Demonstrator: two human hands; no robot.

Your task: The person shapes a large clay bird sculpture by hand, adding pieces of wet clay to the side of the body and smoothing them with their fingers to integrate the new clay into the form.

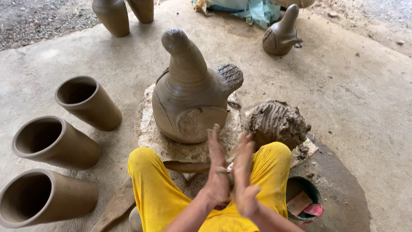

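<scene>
Left hand (216, 172) and right hand (244, 172) pressed together, palms flat on a small clay piece (227, 171), above yellow-trousered knees. Smooth bird-shaped clay vessel (189, 99) just ahead; ridged wet clay lump (278, 123) beside it.

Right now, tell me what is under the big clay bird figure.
The clay bird figure stands on a pale rough mat, which lies on a round board. The figure's base covers the mat's middle; the knees hide the board's near edge.
</scene>
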